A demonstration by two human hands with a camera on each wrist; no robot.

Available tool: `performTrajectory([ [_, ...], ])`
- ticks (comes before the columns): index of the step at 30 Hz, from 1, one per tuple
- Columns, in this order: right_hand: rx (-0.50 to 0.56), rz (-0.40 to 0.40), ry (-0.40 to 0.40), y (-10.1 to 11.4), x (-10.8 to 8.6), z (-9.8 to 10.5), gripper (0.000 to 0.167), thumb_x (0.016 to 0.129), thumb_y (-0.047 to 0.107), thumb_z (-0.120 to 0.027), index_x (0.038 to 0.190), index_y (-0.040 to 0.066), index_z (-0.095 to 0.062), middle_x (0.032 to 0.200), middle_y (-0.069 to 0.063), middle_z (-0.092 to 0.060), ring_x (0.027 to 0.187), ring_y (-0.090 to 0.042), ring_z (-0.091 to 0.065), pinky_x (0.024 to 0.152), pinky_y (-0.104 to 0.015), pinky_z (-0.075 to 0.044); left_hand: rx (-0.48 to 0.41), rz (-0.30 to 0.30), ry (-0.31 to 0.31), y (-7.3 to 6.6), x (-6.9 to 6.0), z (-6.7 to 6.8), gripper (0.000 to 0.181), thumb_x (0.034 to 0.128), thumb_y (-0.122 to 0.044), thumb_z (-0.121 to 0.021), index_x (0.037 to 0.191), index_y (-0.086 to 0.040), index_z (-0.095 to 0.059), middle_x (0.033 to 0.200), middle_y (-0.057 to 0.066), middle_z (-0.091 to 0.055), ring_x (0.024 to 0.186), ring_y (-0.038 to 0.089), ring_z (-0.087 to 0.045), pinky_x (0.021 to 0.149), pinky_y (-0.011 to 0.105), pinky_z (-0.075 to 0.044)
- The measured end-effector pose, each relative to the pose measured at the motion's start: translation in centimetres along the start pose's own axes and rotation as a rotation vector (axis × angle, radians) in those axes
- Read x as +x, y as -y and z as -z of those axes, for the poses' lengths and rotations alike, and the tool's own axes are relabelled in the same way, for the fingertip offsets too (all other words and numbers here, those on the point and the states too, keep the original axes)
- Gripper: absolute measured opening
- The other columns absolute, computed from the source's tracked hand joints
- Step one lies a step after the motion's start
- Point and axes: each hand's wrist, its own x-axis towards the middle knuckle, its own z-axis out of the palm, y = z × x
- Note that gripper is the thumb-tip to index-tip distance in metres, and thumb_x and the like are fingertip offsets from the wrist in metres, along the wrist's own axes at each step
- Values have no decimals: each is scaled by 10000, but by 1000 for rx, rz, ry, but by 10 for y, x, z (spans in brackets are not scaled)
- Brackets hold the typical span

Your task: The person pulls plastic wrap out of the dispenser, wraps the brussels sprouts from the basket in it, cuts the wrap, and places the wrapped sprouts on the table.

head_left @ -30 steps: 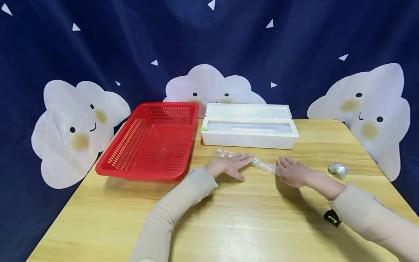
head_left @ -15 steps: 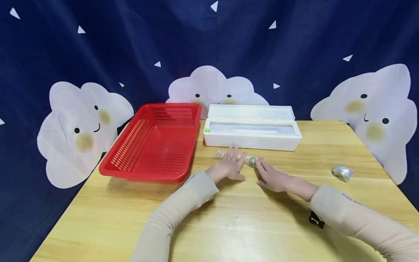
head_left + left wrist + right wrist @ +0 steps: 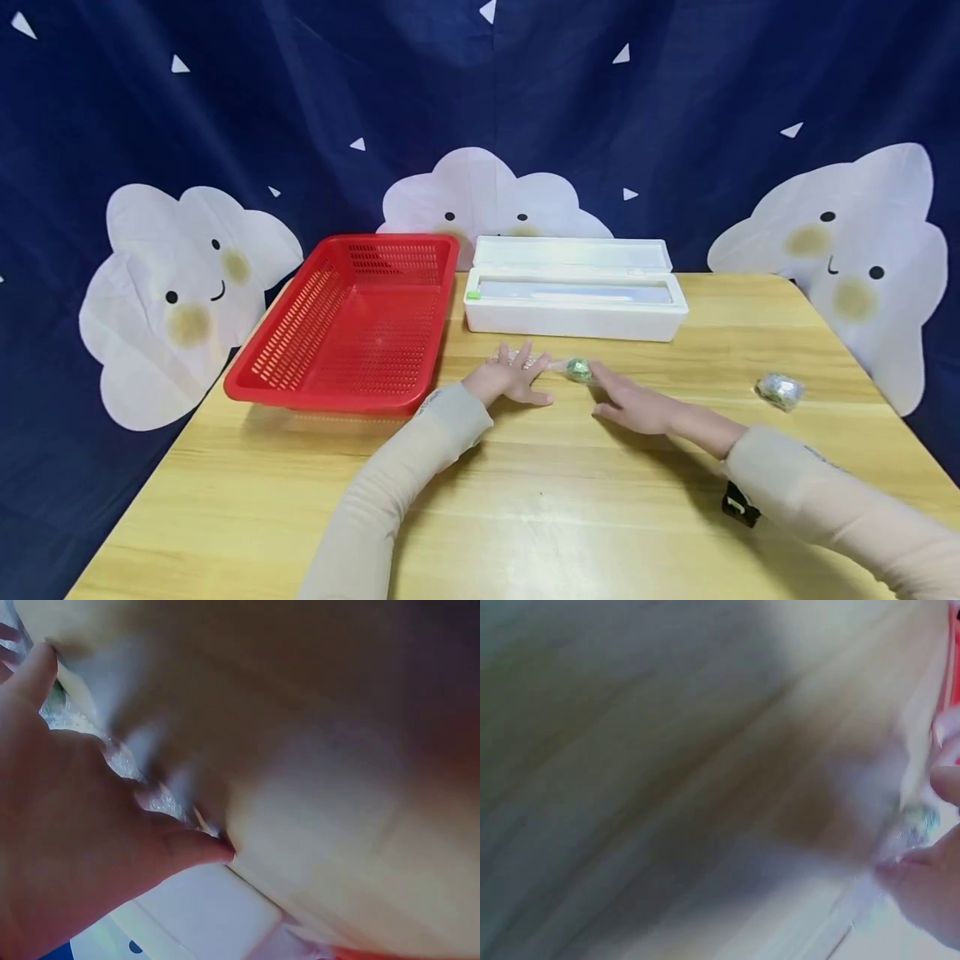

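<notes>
A small green lump point(image 3: 578, 370) wrapped in clear plastic film lies on the table between my hands. From it a twisted strip of clear film point(image 3: 557, 365) runs left. My left hand point(image 3: 513, 381) rests on that strip with fingers spread and fairly straight. In the left wrist view, crinkled film point(image 3: 161, 799) shows beyond the left fingers. My right hand point(image 3: 637, 406) lies just right of the green lump, its extended fingertips at the film there. The right wrist view shows the right hand point(image 3: 930, 892) beside the wrapped lump point(image 3: 922, 819), blurred.
A red perforated basket point(image 3: 322, 398) stands at the left. Behind my hands is a long white box point(image 3: 573, 322) with its lid raised and a green tab at its left end. Another film-wrapped bundle point(image 3: 780, 391) lies on the wooden table point(image 3: 525, 517) at the right.
My right hand has moved left along the film strip to the green lump, then slightly back right, uncovering more of the lump. My left hand has shifted slightly left, its fingers spread wider.
</notes>
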Motion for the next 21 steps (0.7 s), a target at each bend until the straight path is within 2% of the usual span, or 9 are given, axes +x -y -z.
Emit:
performTrajectory([
  [2,12,-27,-82,-4,-3,5,644,911,97,-516,1364,-170,-144,1379,-375,-222,1251,-496,-275,1017,-562,-229,0,-18,-21,3,1,3,795,845,-653,-394,1444,-374,47,1503,-4,209,1336,387,188,1074,562,-30],
  [4,-50,-62,-161,-7,-6,9,579,878,78,-561,1309,-188,-282,1282,-373,-388,1157,-491,-413,971,-554,-319,7,-26,-49,6,1,4,769,850,-643,-399,1444,-385,16,1496,5,230,1324,371,234,1060,590,-12],
  [6,-153,-89,-223,-9,-8,12,473,828,65,-616,1204,-169,-449,1102,-329,-553,980,-445,-554,866,-513,-437,15,-25,-89,7,2,3,756,852,-635,-406,1445,-386,-10,1488,21,251,1313,343,274,1044,613,11],
  [9,-259,-103,-239,-10,-10,10,294,773,74,-663,1014,-84,-606,869,-184,-645,745,-301,-616,648,-397,-516,50,-15,-157,1,2,1,776,863,-609,-416,1454,-353,16,1482,67,263,1322,307,277,1036,618,37],
  [11,-275,-89,-235,-10,-12,7,200,758,62,-664,918,-50,-623,776,-111,-637,642,-212,-590,551,-328,-491,80,-28,-243,-9,2,-2,780,872,-567,-449,1464,-324,-2,1508,109,170,1365,319,164,1048,608,-5],
  [13,-266,-88,-228,-9,-14,4,145,760,55,-650,869,-35,-620,719,-64,-612,580,-150,-534,493,-275,-441,99,-64,-348,-22,0,-6,742,884,-495,-495,1470,-291,-89,1509,167,-23,1371,358,-85,1042,585,-167],
  [16,-201,-104,-201,-6,-17,2,150,772,46,-629,871,-65,-606,662,-32,-572,532,-107,-458,467,-240,-391,127,-153,-472,-41,-4,-12,634,887,-394,-545,1439,-242,-273,1383,182,-320,1189,322,-415,919,490,-403],
  [18,-112,-135,-161,-2,-19,2,190,786,50,-610,909,-94,-593,638,-18,-552,506,-89,-436,441,-221,-374,156,-207,-498,-50,-7,-17,589,887,-369,-552,1415,-219,-338,1317,152,-400,1100,270,-477,862,428,-449],
  [21,51,-137,-87,8,-25,-1,296,830,63,-570,1030,-153,-539,631,-5,-554,487,-64,-436,428,-208,-389,228,-265,-506,-54,-8,-21,597,889,-381,-544,1419,-210,-327,1339,102,-408,1151,241,-458,916,417,-420],
])
